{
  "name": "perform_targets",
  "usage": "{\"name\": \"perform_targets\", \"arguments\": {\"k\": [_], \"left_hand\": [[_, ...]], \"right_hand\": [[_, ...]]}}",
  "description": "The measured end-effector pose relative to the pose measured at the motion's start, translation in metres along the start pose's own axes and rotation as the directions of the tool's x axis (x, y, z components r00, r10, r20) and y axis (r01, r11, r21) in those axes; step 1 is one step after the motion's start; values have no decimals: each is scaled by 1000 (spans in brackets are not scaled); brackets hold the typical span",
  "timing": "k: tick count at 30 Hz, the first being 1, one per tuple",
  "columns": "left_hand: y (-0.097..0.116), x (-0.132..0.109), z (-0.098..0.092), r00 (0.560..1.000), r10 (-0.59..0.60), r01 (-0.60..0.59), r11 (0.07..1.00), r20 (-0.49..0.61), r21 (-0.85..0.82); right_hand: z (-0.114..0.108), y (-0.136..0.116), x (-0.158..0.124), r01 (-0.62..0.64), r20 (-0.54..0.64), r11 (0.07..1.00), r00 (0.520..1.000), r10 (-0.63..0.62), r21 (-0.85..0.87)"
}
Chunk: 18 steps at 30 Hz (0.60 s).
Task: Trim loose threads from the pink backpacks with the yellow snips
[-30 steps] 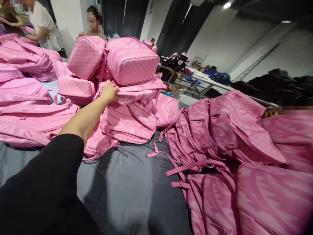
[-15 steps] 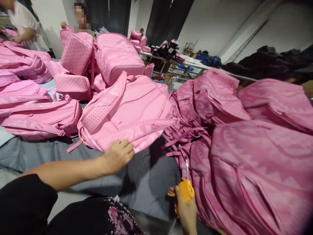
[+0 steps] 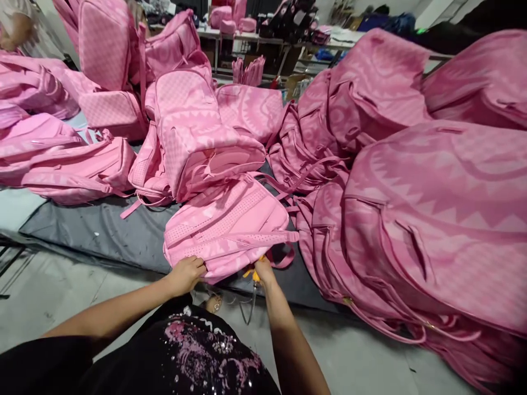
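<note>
Where the view begins at the far left, flat pink bags (image 3: 61, 170) lie stacked on the bench (image 3: 102, 230), which is covered by a grey sheet, and a co-worker's arm (image 3: 12, 35) shows in the top corner behind them. Just right of those a checkered pink backpack (image 3: 107, 44) stands upright, with a smaller checkered bag (image 3: 113, 112) below it. Nearer the middle, a patterned backpack (image 3: 201, 131) lies tilted on top of others. In front of it, at the bench's near edge, lies the mesh-backed backpack (image 3: 226, 225), back panel and shoulder straps facing up, its lower end towards the person. The left hand (image 3: 187, 274) is at the left side of that lower end, its grip closed on the fabric edge. The right hand (image 3: 263, 271) is near it, at the right side of the same end, its grip narrow around a yellow-handled tool (image 3: 250, 272); a thin metal part hangs down below the hand, and what kind of tool it is cannot be told. A loose pink strap (image 3: 284, 258) loops out of the backpack just right of this hand. Further right, a big heap of darker pink backpacks (image 3: 411, 208) with a zigzag print fills the bench, touching the mesh-backed backpack's right side. Behind, along the top, tables (image 3: 255, 35) carry more bags
</note>
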<state>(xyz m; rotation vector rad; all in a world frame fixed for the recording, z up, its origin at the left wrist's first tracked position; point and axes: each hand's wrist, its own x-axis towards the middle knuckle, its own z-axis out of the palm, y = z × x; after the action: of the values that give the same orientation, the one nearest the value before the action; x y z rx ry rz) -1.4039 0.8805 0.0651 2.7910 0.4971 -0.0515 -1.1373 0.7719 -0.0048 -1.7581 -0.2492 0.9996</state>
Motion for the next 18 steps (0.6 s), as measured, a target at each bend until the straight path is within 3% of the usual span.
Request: {"name": "perform_targets", "arguments": {"k": [2, 4, 7, 8, 11, 14, 16, 18], "left_hand": [[7, 1, 6, 999, 30, -30, 999, -12, -45], [8, 9, 2, 988, -22, 15, 999, -156, -45], [-20, 41, -20, 870, -235, 257, 966, -433, -8], [-37, 56, -32, 853, -251, 288, 958, -457, 12], [-104, 108, -84, 881, -201, 256, 964, -428, 74], [-161, 154, -148, 855, -298, 372, 923, -424, 102], [-170, 171, -172, 828, -359, 440, 892, -431, 102], [-150, 168, -163, 816, -348, 433, 897, -462, 89]], "right_hand": [[-28, 9, -7, -146, -45, 988, 988, 148, 59], [-59, 16, -26, -258, -117, 949, 952, 282, 182], [-83, 15, -68, -247, -198, 927, 930, 308, 283], [-81, 12, -83, -209, -196, 945, 945, 261, 250], [-52, 1, -122, -47, -96, 999, 994, 47, 0], [-18, 0, -146, 130, 42, 939, 991, -123, -320], [-6, 2, -152, 169, 62, 871, 985, -159, -460], [-4, 3, -151, 138, 7, 834, 987, -159, -533]]}}
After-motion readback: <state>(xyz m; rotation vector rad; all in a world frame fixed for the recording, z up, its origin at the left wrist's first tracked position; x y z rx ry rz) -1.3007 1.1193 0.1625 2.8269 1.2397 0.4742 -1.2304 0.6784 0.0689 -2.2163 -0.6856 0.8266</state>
